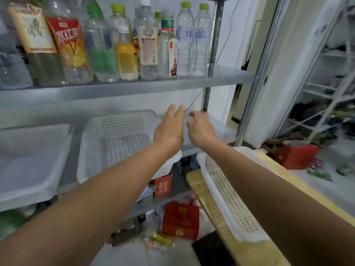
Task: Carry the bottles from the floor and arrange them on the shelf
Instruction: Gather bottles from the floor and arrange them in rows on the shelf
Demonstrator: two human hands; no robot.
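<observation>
Grey metal shelving fills the view, and the bottles [148,45] stand upright in a packed row on its upper shelf [134,89], most with green or white caps. Below that board both arms reach forward. The left hand [169,129] has straight fingers and an empty grip. The right hand [200,129], just beside it, has loosely curled fingers with nothing seen between them. Under the hands a white perforated basket [115,143] sits on the lower shelf. Another basket [230,198] lies to the right, and a red box [180,219] lies on the floor.
</observation>
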